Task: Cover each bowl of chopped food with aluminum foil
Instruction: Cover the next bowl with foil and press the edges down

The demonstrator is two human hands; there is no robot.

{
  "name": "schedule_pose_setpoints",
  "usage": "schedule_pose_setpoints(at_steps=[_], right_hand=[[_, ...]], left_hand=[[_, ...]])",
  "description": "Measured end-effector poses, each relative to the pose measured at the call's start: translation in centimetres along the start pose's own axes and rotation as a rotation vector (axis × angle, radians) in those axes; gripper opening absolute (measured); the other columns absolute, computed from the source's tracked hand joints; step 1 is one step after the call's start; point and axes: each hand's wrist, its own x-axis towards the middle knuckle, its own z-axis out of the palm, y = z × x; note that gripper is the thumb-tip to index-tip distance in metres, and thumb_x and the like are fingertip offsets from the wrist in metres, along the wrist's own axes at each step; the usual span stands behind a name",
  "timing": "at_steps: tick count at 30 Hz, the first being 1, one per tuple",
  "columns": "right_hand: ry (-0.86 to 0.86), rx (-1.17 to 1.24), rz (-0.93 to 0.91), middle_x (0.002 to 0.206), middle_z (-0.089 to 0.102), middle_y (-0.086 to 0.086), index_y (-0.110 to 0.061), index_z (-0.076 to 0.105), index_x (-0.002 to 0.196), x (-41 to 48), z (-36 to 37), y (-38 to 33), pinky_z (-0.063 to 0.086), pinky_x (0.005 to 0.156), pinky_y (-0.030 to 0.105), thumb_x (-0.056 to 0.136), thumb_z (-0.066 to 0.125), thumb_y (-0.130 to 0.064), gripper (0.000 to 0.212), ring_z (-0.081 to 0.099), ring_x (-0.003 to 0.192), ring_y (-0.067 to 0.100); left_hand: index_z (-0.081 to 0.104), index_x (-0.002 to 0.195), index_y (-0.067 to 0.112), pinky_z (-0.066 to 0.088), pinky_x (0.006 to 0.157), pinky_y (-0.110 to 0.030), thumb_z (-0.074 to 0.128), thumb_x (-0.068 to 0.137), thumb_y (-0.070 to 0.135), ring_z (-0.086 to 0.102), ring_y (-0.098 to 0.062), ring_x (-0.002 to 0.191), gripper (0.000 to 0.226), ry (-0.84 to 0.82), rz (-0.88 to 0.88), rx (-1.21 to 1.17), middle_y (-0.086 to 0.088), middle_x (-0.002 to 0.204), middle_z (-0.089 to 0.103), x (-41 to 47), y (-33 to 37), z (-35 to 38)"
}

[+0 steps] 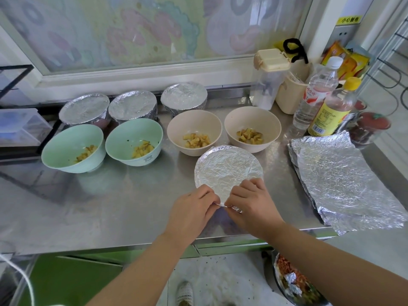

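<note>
1. Pinching the crinkled near edge of the silver foil on the round foil-covered bowl [229, 168], front and centre on the shiny steel bench [110, 206]: left-hand grip [192, 208] and right-hand grip [249, 202], both curled tight on that same fold, side by side.
2. Just behind it, still uncovered: two round beige bowls [194, 122] [251, 118] with brownish chopped food in the bottoms.
3. Further left, also uncovered: two round mint-green bowls [66, 138] [134, 131], same kind of chopped bits inside.
4. Lined up along the back by the window frame: three more foil-wrapped bowls [85, 109] [132, 107] [184, 98].
5. Off to the right, well apart from both hands: a flat stack of wrinkled aluminium foil sheets [344, 184], hanging slightly over the bench's front edge.
</note>
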Motion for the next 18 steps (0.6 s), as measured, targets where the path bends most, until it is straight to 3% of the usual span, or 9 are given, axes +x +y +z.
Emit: schedule_pose_setpoints(at_steps=[9, 11, 13, 15, 18], right_hand=[[0.024, -0.026, -0.006, 0.073, 0.057, -0.010, -0.025, 0.070, 0.073, 0.1, 0.3, -0.5, 0.040, 0.076, 0.037, 0.093, 0.071, -0.036, 0.022, 0.053, 0.070, 0.020], [0.001, 0.011, -0.034, 0.079, 0.062, -0.011, -0.027, 0.075, 0.083, 0.2, -0.5, -0.2, 0.042, 0.077, 0.038, 0.090, 0.073, -0.044, 0.018, 0.055, 0.073, 0.019], [-0.065, 0.054, -0.068, 0.089, 0.066, -0.009, -0.025, 0.078, 0.099, 0.0, -1.8, 0.7, 0.042, 0.081, 0.037, 0.085, 0.075, -0.050, 0.029, 0.058, 0.080, 0.018], [-0.150, 0.053, -0.107, 0.097, 0.067, -0.008, -0.024, 0.077, 0.109, -0.4, -2.9, 1.8, 0.041, 0.085, 0.036, 0.085, 0.075, -0.049, 0.034, 0.060, 0.086, 0.019], [-0.224, 0.009, -0.146, 0.101, 0.066, -0.006, -0.024, 0.075, 0.111, -1.0, -3.0, 2.7, 0.038, 0.087, 0.033, 0.086, 0.072, -0.038, 0.029, 0.060, 0.088, 0.019]], left_hand=[[0.067, 0.085, 0.025, 0.048, 0.054, -0.026, 0.052, 0.094, 0.034, 0.057, -0.014, 0.061, 0.019, -0.046, 0.050, -0.023, 0.010, 0.091, 0.059, 0.1, -0.6, -0.2], [0.067, 0.088, 0.024, 0.052, 0.057, -0.030, 0.051, 0.094, 0.034, 0.059, -0.016, 0.064, 0.021, -0.064, 0.037, -0.025, 0.008, 0.096, 0.060, 0.0, -1.2, -0.7], [0.067, 0.095, 0.024, 0.055, 0.058, -0.032, 0.057, 0.094, 0.032, 0.062, -0.016, 0.066, 0.013, -0.069, -0.017, -0.048, 0.008, 0.106, 0.059, -0.4, -1.9, -1.1], [0.063, 0.106, 0.025, 0.056, 0.059, -0.032, 0.061, 0.094, 0.032, 0.064, -0.016, 0.067, 0.014, -0.078, -0.029, -0.053, 0.008, 0.116, 0.055, -1.0, -2.1, -1.0], [0.056, 0.108, 0.027, 0.056, 0.058, -0.035, 0.049, 0.097, 0.038, 0.064, -0.016, 0.067, 0.017, -0.089, -0.008, -0.079, 0.010, 0.119, 0.049, -1.4, -0.9, -0.1]])
